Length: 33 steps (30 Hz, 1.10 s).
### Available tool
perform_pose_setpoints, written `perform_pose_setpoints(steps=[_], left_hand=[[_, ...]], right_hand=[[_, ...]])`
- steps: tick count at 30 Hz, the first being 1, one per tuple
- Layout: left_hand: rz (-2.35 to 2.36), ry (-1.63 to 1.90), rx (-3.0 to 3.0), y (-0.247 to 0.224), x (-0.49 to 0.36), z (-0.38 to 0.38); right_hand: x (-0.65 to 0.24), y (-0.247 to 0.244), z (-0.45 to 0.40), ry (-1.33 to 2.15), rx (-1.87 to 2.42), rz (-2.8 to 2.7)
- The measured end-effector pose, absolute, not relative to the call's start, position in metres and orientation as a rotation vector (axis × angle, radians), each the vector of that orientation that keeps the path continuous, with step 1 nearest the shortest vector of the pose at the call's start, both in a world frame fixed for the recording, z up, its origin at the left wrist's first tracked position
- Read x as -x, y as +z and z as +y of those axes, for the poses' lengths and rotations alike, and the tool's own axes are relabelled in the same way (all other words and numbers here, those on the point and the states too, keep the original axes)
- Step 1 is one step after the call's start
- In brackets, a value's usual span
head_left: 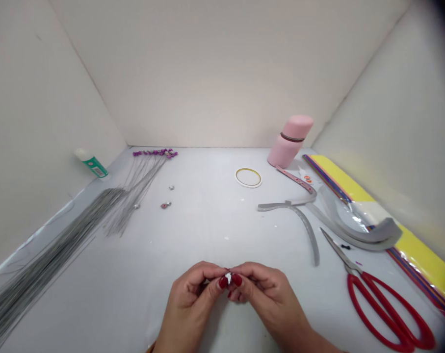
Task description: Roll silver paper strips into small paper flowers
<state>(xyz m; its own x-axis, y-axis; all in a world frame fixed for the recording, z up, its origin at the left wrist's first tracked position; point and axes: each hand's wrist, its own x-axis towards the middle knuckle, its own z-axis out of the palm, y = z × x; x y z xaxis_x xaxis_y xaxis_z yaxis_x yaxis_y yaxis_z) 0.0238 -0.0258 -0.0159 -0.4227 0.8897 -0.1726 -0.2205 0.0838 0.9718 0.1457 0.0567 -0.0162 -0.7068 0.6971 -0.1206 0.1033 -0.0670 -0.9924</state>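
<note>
Both of my hands meet at the front middle of the white table. My left hand (195, 292) and my right hand (262, 289) are closed in a pinch, thumb tips side by side. Between them is a tiny whitish, crumpled-looking piece (228, 278), mostly covered by the fingertips; its kind I cannot make out. Farther off to the left lie a small silvery piece (171, 188) and a small reddish-and-silver piece (165, 205). Another silvery bit (136, 207) rests by the thin wires.
Left: grey wires (60, 255), purple-tipped stems (156, 153), a green-and-white glue stick (93, 165). Back: a roll of tape (248, 177), a pink flask (290, 142). Right: grey strips (308, 235), red-handled scissors (382, 309), a pack of coloured sheets (423, 262).
</note>
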Motion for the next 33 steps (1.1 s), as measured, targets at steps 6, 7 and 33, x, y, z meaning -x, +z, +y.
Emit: perform_pose_setpoints(steps=[6, 7, 33], left_hand=[[1.407, 1.468, -0.722, -0.0117, -0.0254, -0.0264], [1.405, 1.479, -0.712, -0.0113, -0.0261, -0.0268], [1.412, 1.56, -0.588, -0.0113, -0.03, -0.0298]], right_hand=[[-0.1487, -0.0155, 0.0563, 1.443, 0.75, -2.057], [-0.1489, -0.0155, 0.0557, 1.379, 0.722, -2.086], [-0.1468, -0.0164, 0.05, 0.874, 0.507, -2.183]])
